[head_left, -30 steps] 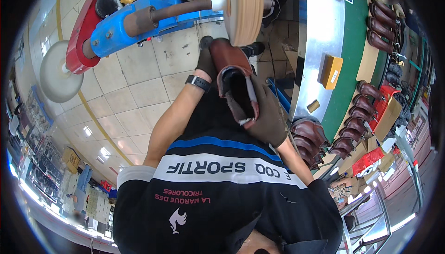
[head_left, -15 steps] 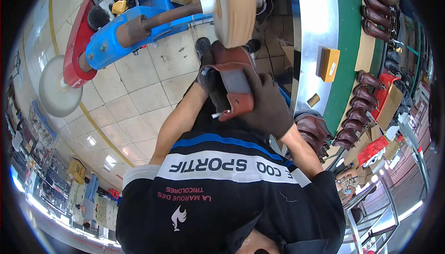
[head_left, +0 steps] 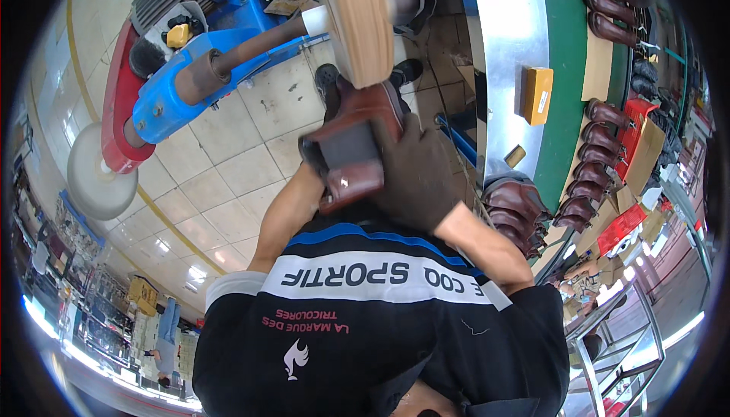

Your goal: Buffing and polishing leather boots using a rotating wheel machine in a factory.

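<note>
I hold a brown leather boot (head_left: 356, 151) in both hands, sole side toward me, its upper end against the lower edge of a tan buffing wheel (head_left: 356, 18). My right hand (head_left: 418, 177), in a dark brown glove, wraps the boot's right side. My left hand (head_left: 310, 152), also in a dark glove, grips the boot from the left and underneath and is mostly hidden behind it. The bare left forearm runs up from my black shirt. The wheel sits on the shaft of a blue and red polishing machine (head_left: 175, 90).
A second grey wheel (head_left: 99, 181) sits at the machine's other end. To the right stands a metal-topped bench (head_left: 506, 52) with an orange box (head_left: 536, 94). Several brown boots (head_left: 589, 177) line a green bench, and more boots (head_left: 517, 208) lie by my right elbow. The floor is tiled.
Both hands have lifted the boot up and forward from in front of my chest until it meets the buffing wheel. The boot has also turned in my grip.
</note>
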Action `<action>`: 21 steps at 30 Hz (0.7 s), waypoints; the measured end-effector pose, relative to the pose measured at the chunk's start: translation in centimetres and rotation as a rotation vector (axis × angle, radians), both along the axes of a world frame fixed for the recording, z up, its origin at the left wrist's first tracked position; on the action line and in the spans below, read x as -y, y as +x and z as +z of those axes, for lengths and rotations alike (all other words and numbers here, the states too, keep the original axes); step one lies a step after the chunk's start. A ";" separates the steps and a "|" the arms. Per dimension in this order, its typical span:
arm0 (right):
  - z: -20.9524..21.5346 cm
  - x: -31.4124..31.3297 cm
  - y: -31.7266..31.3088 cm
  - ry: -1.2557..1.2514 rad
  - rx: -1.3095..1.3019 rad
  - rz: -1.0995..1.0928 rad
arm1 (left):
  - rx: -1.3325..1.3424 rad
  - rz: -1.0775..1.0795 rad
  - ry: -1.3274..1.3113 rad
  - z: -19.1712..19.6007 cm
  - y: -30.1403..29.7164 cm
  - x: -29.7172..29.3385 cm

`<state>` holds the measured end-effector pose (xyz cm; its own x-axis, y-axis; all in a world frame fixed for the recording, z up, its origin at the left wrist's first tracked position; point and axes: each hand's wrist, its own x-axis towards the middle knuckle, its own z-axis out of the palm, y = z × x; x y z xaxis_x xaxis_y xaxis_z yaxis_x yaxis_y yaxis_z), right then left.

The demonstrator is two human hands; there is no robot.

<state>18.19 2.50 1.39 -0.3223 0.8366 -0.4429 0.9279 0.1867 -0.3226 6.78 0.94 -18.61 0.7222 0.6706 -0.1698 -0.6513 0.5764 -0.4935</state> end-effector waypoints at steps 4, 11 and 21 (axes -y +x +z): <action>0.4 -0.3 0.0 -0.078 0.019 -0.017 | -0.116 -0.035 -0.002 -0.1 -0.1 0.1; -4.3 -2.9 -1.1 -0.007 0.038 -0.035 | -0.277 -0.062 -0.052 0.0 -0.7 -0.1; 0.0 2.4 8.3 -0.422 -0.623 -0.646 | -0.485 -0.029 -0.133 -0.1 -1.3 -0.3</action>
